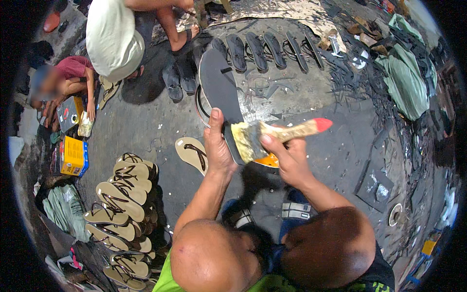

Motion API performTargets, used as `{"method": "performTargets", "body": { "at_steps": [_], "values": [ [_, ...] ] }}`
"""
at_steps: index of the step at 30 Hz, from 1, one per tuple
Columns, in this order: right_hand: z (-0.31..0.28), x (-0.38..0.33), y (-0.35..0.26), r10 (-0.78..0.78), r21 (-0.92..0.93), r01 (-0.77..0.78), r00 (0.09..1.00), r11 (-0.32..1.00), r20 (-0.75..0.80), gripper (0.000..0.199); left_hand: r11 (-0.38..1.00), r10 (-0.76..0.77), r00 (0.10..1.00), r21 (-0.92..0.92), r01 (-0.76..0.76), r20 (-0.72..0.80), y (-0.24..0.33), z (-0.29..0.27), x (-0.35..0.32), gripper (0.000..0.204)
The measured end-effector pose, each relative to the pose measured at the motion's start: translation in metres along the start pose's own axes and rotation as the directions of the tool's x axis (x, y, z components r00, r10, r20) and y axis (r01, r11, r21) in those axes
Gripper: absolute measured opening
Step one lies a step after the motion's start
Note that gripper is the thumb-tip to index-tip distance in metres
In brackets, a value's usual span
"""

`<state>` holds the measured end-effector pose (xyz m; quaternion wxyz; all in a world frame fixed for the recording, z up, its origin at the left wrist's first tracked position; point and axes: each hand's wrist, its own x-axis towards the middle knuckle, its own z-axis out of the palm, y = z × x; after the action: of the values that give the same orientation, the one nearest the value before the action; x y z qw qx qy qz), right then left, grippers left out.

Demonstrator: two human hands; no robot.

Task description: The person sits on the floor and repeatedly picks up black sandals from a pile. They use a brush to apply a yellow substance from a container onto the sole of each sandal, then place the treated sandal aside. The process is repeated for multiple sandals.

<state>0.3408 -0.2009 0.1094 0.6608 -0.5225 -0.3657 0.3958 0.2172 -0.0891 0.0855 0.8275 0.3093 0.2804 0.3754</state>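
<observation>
Left of the left hand (218, 148), the piled beige sandals (119, 200) already have straps. Beyond it, a row of black sandals (256, 51) looks strapped too. It grips a dark sole (216, 82), seemingly unfinished; the right hand (292, 158) clasps a brush (255, 137) over its near end, coverage unclear.

Head view: fisheye, head-worn, facing down and forward. Knees (214, 255) lie nearest, at the lower edge; left hand (219, 152) and right hand (293, 159) sit close, mid-frame; floor (131, 126) extends beyond.
</observation>
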Motion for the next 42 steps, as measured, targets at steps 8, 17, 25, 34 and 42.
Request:
{"method": "performTargets", "body": {
  "at_steps": [8, 17, 25, 34, 42],
  "values": [
    [-0.028, 0.011, 0.011, -0.310, -0.352, 0.249, 0.942, 0.902, -0.127, 0.015, 0.977, 0.150, 0.988, -0.154, -0.145, 0.028, -0.009, 0.032, -0.030, 0.051],
    [-0.038, -0.007, -0.001, -0.223, -0.430, 0.480, 0.823, 0.764, 0.523, 0.019, 0.978, 0.190, 0.981, -0.082, -0.193, -0.040, 0.001, 0.022, -0.027, 0.064],
    [-0.021, 0.023, -0.035, -0.587, -0.371, 0.512, 0.801, 0.775, -0.122, 0.016, 0.913, 0.291, 0.953, 0.274, -0.302, 0.081, -0.039, 0.003, -0.035, 0.040],
    [-0.013, 0.018, -0.019, -0.350, -0.295, 0.290, 0.920, 0.910, -0.174, 0.019, 0.944, 0.250, 0.967, 0.206, -0.256, 0.056, -0.036, 0.016, -0.047, 0.044],
    [-0.034, 0.030, -0.042, -0.510, -0.385, 0.593, 0.805, 0.707, 0.304, 0.015, 0.993, -0.004, 0.981, 0.117, -0.019, 0.196, -0.029, 0.004, -0.052, 0.061]
  ]
}}
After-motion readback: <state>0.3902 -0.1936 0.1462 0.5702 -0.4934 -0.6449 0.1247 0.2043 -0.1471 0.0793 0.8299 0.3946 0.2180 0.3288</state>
